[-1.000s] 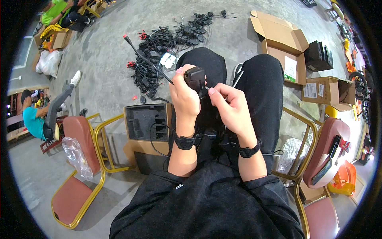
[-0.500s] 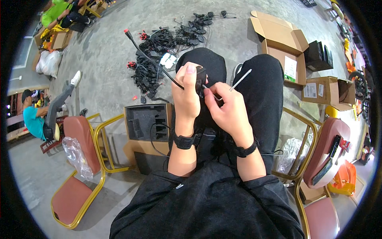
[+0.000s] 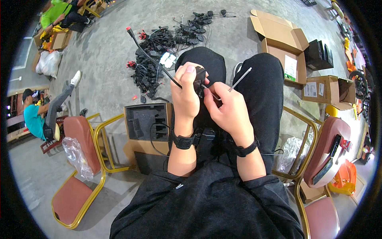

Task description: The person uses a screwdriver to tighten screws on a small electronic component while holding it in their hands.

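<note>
My left hand [image 3: 186,93] grips a small black device [image 3: 199,79] above my lap, with a black cable [image 3: 148,55] running from it up and left to a red-tipped end. My right hand [image 3: 227,108] holds a thin silver tool [image 3: 239,79], an L-shaped key, whose short end points into the device. Both wrists wear black bands. My legs in black trousers [image 3: 262,91] lie under the hands.
A pile of black cabled parts [image 3: 159,51] lies on the concrete floor ahead. An open box with a black foam insert [image 3: 145,121] sits at my left. Open cardboard boxes [image 3: 284,44] stand at the right. Red gold-framed chairs [image 3: 79,167] flank me. Other people sit at far left.
The silver tool has come into my right hand and its end is now at the device. Both hands stayed close together above my lap.
</note>
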A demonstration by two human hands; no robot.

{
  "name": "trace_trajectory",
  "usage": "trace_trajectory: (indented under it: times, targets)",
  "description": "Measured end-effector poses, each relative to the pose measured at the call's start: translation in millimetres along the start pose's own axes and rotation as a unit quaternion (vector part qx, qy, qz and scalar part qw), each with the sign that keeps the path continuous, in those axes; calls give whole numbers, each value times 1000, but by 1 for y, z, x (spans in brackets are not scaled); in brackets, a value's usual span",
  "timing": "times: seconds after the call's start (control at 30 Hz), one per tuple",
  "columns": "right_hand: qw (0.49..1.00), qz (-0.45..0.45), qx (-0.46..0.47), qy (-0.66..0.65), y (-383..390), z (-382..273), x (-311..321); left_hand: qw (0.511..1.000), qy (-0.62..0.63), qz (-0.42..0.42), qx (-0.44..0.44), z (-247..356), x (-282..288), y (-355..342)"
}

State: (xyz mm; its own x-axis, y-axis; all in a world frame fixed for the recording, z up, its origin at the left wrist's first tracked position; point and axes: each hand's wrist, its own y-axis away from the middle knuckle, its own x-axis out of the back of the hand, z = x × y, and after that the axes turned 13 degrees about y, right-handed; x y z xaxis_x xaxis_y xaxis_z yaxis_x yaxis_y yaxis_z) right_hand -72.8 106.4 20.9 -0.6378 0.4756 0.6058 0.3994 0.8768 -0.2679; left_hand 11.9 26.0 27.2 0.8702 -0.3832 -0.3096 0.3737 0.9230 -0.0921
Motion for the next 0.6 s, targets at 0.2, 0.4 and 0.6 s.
trace_trajectory:
  times: [0.2,0.4,0.6]
  targets:
    - [993,23,90,74,-2,-2,4,997,68,-16,-25,2,4,2]
    - [995,-45,-44,-79,1,-3,6,991,44,-67,-107,-2,7,0]
    - [985,-77,-111,-111,0,-5,11,991,32,-97,-82,-2,5,-1]
